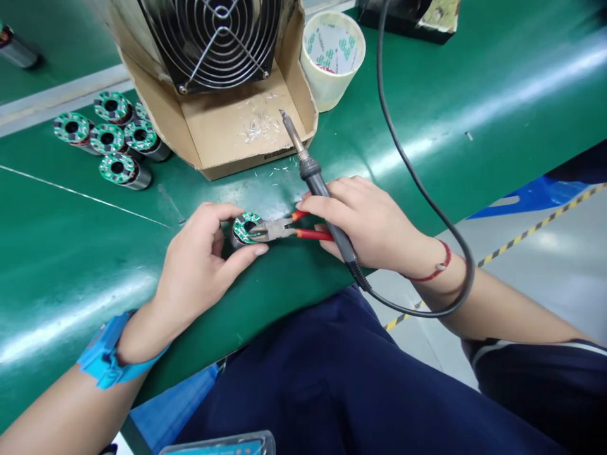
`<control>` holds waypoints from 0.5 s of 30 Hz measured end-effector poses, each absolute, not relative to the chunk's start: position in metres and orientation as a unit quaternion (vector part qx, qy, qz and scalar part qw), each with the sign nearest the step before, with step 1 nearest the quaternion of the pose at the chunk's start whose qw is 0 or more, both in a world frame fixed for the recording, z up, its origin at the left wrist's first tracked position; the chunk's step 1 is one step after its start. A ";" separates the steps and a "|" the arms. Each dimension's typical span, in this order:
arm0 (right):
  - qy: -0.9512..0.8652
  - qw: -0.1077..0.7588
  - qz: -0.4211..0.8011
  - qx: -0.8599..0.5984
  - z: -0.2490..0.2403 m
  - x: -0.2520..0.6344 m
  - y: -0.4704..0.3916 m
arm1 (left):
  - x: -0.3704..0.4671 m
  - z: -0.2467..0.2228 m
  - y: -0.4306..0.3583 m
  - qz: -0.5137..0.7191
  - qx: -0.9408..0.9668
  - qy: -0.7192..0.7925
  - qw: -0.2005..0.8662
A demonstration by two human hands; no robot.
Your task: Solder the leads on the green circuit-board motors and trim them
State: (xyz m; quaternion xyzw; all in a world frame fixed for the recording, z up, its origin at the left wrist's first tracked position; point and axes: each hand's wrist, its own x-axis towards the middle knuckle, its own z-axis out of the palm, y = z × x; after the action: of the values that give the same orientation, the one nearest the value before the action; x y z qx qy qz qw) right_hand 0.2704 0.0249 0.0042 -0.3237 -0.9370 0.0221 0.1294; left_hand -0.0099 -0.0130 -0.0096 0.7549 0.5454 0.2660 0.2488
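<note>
My left hand (202, 259) is closed round a small motor stator (241, 235) topped with a ring-shaped green circuit board, which stands on the green bench. In my right hand (363, 218) are red-handled cutting pliers (277, 230); their jaws reach over the board's near right part. Whether the jaws are fully closed I cannot make out. A soldering iron (318, 180) is also held in my right hand, lying across the fingers with its tip pointing up and away to the left. Its cable loops beneath and over my right wrist.
Several similar stators (118, 169) stand at the back left. A cardboard box (194, 136) holds a black fan (220, 38) and scattered clipped wire bits (258, 128). Beside it is a white tub (327, 88). The iron's black cable (403, 145) arcs across the right side.
</note>
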 end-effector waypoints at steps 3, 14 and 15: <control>-0.946 0.107 0.011 -0.307 0.013 0.271 0.027 | -0.010 -0.011 -0.013 0.258 0.772 0.542 0.208; -0.831 0.145 -0.073 -0.532 -0.007 0.251 0.048 | -0.052 0.016 0.018 0.336 0.706 0.619 0.075; -0.826 0.139 -0.072 -0.542 -0.010 0.249 0.051 | -0.065 0.017 0.034 0.353 0.684 0.637 0.043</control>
State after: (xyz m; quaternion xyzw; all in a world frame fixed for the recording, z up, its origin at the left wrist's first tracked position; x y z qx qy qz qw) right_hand 0.2486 0.0515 -0.0100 -0.5424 -0.8255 -0.0720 0.1385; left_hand -0.0650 0.0337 0.0169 0.6840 0.6372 0.3525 0.0432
